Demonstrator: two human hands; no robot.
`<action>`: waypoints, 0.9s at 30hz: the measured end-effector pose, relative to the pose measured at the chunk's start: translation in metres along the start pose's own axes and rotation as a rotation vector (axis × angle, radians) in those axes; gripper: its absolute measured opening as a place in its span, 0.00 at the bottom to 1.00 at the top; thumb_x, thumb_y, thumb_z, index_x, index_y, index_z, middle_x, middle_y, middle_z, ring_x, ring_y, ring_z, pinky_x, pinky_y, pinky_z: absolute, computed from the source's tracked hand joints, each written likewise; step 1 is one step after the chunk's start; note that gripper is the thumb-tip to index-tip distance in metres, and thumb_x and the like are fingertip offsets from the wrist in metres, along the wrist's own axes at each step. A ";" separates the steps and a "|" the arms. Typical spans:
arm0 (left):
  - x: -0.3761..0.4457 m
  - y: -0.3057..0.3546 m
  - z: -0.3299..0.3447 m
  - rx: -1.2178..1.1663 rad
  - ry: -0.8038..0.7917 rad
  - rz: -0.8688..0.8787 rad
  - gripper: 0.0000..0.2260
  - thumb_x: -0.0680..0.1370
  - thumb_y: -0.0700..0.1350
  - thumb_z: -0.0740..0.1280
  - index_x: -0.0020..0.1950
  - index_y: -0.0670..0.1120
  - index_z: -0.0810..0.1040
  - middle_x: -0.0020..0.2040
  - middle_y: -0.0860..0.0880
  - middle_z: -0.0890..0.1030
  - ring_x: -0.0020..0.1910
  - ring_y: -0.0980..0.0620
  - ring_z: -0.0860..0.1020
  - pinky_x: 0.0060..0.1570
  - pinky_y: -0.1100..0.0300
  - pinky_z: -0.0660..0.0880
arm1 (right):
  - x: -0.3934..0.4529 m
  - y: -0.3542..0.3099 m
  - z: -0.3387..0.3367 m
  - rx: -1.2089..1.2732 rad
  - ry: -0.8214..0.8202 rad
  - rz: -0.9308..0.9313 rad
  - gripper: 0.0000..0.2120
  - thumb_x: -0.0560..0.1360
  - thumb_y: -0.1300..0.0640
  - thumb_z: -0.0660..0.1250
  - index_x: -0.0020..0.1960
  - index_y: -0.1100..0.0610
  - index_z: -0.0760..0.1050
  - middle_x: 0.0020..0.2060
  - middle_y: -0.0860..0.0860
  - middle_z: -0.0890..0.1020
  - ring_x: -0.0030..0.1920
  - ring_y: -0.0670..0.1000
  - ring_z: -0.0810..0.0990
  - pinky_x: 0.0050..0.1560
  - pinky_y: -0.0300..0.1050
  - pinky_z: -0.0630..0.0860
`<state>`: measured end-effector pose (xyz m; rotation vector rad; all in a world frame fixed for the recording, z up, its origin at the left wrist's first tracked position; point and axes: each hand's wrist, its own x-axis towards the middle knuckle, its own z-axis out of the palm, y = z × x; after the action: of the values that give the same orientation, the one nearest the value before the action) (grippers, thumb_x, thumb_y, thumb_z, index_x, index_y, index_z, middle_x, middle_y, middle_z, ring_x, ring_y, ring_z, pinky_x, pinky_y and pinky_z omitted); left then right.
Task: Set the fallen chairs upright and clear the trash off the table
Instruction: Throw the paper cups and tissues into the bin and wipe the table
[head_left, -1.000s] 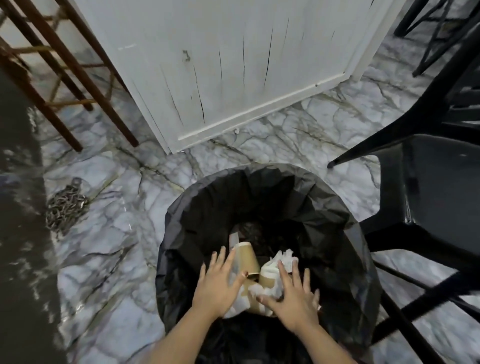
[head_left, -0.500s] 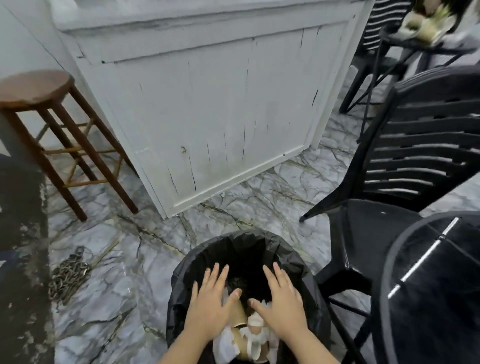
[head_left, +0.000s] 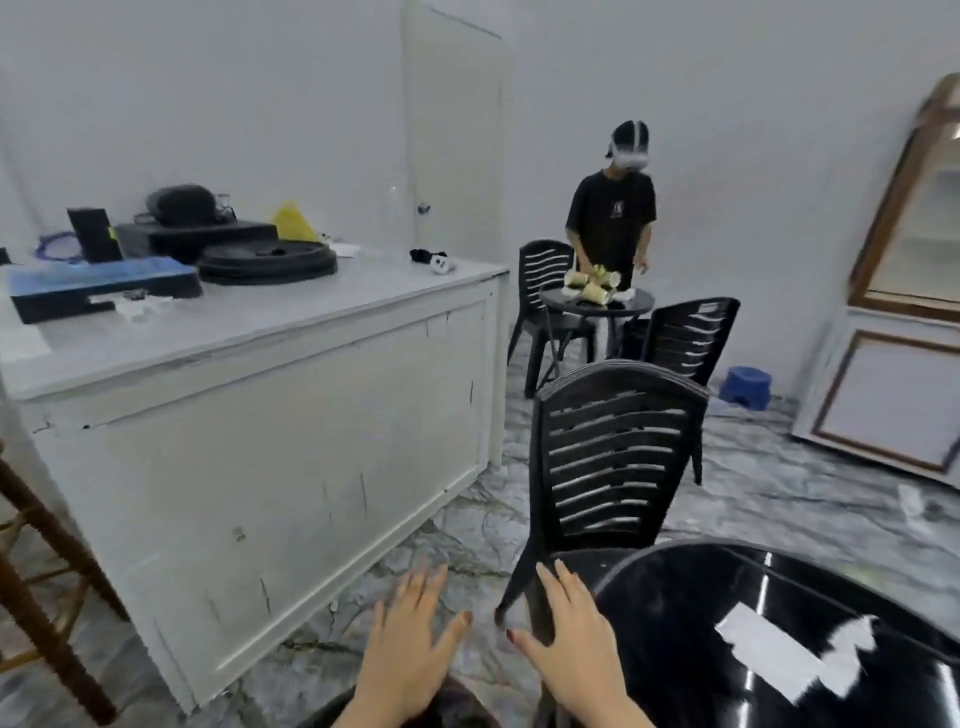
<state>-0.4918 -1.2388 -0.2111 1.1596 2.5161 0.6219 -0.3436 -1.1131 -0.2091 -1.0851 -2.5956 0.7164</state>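
View has lifted since 0.5 s ago: the cups and tissue under the hands are out of sight; only the bin's black rim (head_left: 363, 712) shows at bottom centre, contents hidden. Left hand (head_left: 410, 654) and right hand (head_left: 566, 649) are both spread, empty. Upright black chair (head_left: 613, 457) stands just above the right hand. Glossy black table (head_left: 779, 639), lower right. Far table (head_left: 597, 301), centre, holds paper cups (head_left: 592, 286).

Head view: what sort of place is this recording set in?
Probably a small café or a staged mock-up of one: round black tables with black plastic chairs, a white counter piled with equipment, and a marble-patterned floor.
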 end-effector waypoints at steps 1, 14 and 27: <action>0.005 0.017 0.004 0.010 -0.005 0.028 0.56 0.49 0.79 0.26 0.74 0.60 0.45 0.76 0.59 0.43 0.75 0.55 0.43 0.73 0.49 0.42 | -0.002 0.012 -0.012 0.007 0.026 0.024 0.38 0.71 0.36 0.61 0.75 0.44 0.46 0.76 0.44 0.47 0.75 0.47 0.48 0.72 0.46 0.56; 0.034 0.242 0.126 -0.010 -0.103 0.308 0.57 0.49 0.80 0.26 0.74 0.59 0.49 0.77 0.57 0.48 0.76 0.56 0.45 0.73 0.50 0.46 | -0.051 0.227 -0.155 -0.018 0.216 0.311 0.39 0.71 0.34 0.59 0.75 0.45 0.47 0.76 0.46 0.47 0.76 0.49 0.45 0.73 0.49 0.53; 0.059 0.311 0.210 -0.036 -0.218 0.507 0.49 0.57 0.79 0.29 0.73 0.60 0.50 0.70 0.65 0.45 0.70 0.65 0.41 0.72 0.55 0.41 | -0.052 0.320 -0.173 0.048 0.173 0.366 0.38 0.71 0.39 0.63 0.75 0.45 0.48 0.76 0.46 0.48 0.76 0.48 0.44 0.74 0.48 0.50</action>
<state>-0.2369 -0.9584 -0.2416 1.7637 2.0262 0.6124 -0.0476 -0.8970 -0.2309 -1.5534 -2.2485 0.7180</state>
